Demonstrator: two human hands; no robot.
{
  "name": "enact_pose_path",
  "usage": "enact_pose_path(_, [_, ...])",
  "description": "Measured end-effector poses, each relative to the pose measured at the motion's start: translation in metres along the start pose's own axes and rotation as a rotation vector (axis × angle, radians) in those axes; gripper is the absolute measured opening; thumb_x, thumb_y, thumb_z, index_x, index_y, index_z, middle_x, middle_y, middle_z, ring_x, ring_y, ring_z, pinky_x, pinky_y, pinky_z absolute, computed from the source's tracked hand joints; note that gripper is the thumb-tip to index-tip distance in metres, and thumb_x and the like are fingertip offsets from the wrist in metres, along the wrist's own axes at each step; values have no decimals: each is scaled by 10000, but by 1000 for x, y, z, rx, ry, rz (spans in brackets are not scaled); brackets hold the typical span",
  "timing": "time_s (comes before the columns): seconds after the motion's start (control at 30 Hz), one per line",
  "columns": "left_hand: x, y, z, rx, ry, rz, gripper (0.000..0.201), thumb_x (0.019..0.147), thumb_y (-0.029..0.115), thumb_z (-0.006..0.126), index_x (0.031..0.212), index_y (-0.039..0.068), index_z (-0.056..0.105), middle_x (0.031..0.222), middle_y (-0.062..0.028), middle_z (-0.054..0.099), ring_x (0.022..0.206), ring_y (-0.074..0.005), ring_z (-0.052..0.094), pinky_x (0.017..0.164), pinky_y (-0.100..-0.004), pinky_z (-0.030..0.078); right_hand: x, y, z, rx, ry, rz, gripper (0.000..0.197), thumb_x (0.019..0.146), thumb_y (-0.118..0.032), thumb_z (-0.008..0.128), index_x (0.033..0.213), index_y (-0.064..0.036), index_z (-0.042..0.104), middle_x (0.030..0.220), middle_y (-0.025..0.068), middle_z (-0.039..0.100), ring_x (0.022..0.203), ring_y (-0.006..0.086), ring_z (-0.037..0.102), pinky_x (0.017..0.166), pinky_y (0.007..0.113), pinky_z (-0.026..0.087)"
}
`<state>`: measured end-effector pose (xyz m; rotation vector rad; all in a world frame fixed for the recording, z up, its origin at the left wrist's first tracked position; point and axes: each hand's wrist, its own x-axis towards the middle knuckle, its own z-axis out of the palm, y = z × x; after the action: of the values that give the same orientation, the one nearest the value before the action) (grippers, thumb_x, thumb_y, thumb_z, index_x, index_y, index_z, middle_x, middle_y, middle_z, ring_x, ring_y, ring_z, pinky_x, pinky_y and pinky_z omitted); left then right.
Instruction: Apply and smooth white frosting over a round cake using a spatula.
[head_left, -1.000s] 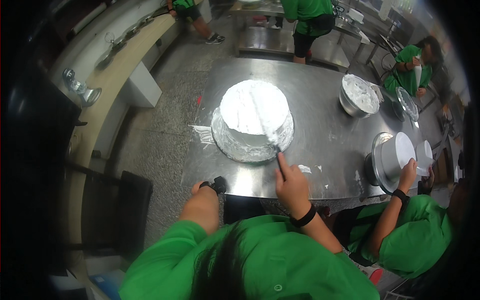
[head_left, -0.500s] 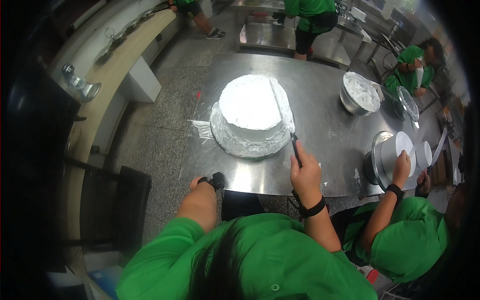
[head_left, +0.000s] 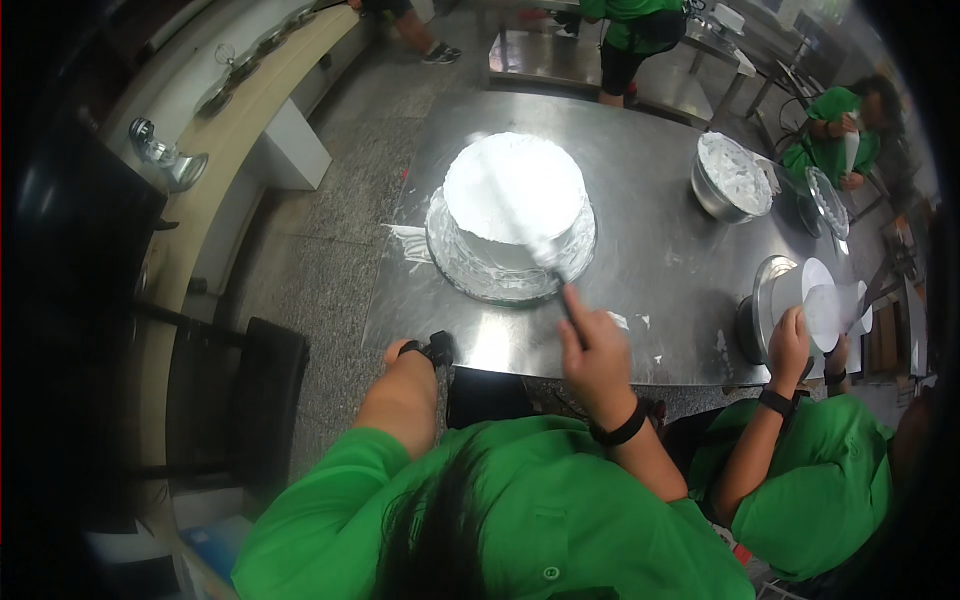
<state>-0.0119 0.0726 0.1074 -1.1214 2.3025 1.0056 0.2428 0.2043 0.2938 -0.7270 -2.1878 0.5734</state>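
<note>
"What sort of place is this?"

"A shared pastry kitchen, I'd say. A steel worktable [head_left: 650, 260] fills mid-frame, bearing a white-coated round cake [head_left: 515, 185] and a steel bowl [head_left: 712, 198] of white cream [head_left: 738, 172]."

"Anything else?"

"A whisk [head_left: 226, 56], upper left. Upper right, a person in green [head_left: 826, 112] holds a piping bag [head_left: 851, 152]."

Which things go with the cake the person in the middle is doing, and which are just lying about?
For the cake:
- spatula, in the right hand
- white cake
- round stand
- bowl of cream, probably

Seemingly just about:
- whisk on the side counter
- black chair
</note>
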Motion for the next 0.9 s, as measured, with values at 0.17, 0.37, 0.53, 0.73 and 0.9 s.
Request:
enact_pose_path(0.17, [-1,1,-3,-168,36,-49,274,880,45,451,1001,-67,669,992,-207,683,901,-329,678,764,-403,533,-3,25,0,-224,66,106,461,833,-113,643,1285,-97,558,697,125,506,571,292,528,504,391,426])
enact_pose_path(0.37, [41,-13,27,-54,40,-24,251,869,64,493,981,-69,674,971,-207,686,849,-327,683,711,-413,529,-34,-21,15,-79,-251,12,482,829,-162,644,1300,-134,546,716,113,518,525,279,542,484,384,455])
enact_pose_path(0.53, [94,-28,45,-228,2,-31,207,846,76,553,930,-56,689,919,-190,696,803,-297,689,670,-414,524,-30,-43,-2,174,-367,-21,475,795,-85,658,1262,-99,576,714,136,538,566,299,543,527,383,451])
enact_pose_path(0.73, [38,-9,25,-83,53,24,207,854,62,538,913,-75,681,900,-198,694,789,-306,694,642,-402,537,-18,-6,-18,258,122,-18,464,832,-42,606,1277,34,500,913,195,592,745,304,591,677,355,485])
enact_pose_path(0.9, [4,-1,4,-129,31,-21,229,864,46,502,951,-81,672,933,-223,684,822,-320,690,658,-402,546,-12,8,-23,440,39,329,503,857,-20,547,1332,63,404,1170,235,567,1036,328,588,897,359,457])
